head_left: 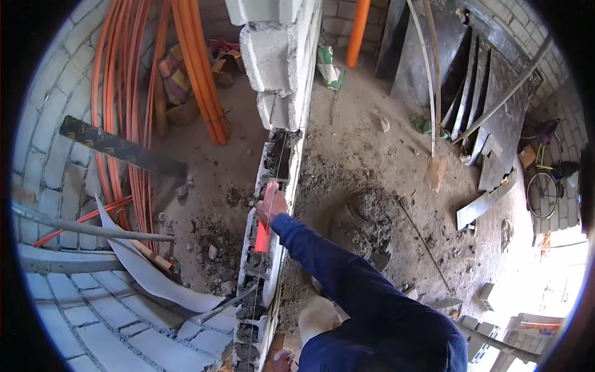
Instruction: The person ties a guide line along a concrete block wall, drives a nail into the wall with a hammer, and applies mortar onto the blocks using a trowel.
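A long red tool point(262, 239), which looks like a level, lies along the top of the narrow block wall point(253, 266). My right hand point(271, 204), at the end of a dark blue sleeve, is wrapped round its upper part. A thin string runs lengthwise over the wall's dark, hollow cores. At the bottom edge, beside the wall, my left hand point(284, 361) shows only in part; its fingers cannot be made out. A trowel point(189, 327) rests by the wall at the lower left.
Higher blocks point(271, 59) rise at the wall's far end. Orange pipes point(198, 74) stand at the upper left. Mortar point(370, 226) lies on the floor to the right, near a shovel point(435, 173). Metal panels point(505, 93) and a bicycle point(542, 192) are farther right.
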{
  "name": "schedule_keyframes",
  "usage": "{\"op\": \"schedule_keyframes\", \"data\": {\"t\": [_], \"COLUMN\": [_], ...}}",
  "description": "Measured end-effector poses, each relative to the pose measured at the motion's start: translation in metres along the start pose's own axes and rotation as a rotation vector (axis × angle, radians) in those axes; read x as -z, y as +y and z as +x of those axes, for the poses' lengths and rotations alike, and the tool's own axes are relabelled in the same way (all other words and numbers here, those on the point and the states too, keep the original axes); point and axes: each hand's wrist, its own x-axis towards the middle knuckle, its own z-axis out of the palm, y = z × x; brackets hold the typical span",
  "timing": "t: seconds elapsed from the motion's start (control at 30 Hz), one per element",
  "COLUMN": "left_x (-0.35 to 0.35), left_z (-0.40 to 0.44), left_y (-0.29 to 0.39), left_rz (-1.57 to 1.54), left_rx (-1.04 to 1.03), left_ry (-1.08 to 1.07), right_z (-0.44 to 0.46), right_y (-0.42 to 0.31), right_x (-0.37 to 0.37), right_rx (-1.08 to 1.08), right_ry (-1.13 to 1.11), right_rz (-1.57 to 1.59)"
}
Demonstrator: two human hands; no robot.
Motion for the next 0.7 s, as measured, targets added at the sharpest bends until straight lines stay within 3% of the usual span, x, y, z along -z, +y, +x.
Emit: {"op": "schedule_keyframes", "data": {"t": [0.07,0.1,0.23,0.37,0.47,0.5,0.6,0.7], "left_x": [0.0,0.014,0.018,-0.027,-0.043,-0.041,-0.032,-0.029], "left_z": [-0.001,0.018,0.043,0.0,-0.021,-0.019,-0.017,-0.013], "left_y": [0.0,-0.027,-0.011,0.06,0.083,0.079,0.067,0.06], "left_rz": [-0.036,0.018,-0.278,-0.072,-0.09,-0.084,-0.061,-0.06], "left_rx": [-0.052,-0.073,0.23,0.191,0.137,0.13,0.143,0.194], "left_ry": [-0.039,-0.059,-0.29,0.031,0.143,0.124,0.082,0.069], "right_z": [-0.015,-0.031,-0.034,-0.023,-0.054,-0.068,-0.086,-0.062], "right_y": [0.007,-0.006,0.02,-0.002,0.022,0.028,0.025,0.054], "right_x": [0.021,0.045,0.026,0.042,0.033,0.048,0.084,0.084], "right_rx": [0.088,0.004,0.096,-0.051,0.225,0.213,-0.233,-0.203], "right_ry": [-0.04,-0.101,-0.166,-0.196,0.103,0.063,-0.118,0.032], "right_rz": [0.1,0.126,0.023,0.067,0.159,0.234,0.701,0.764]}}
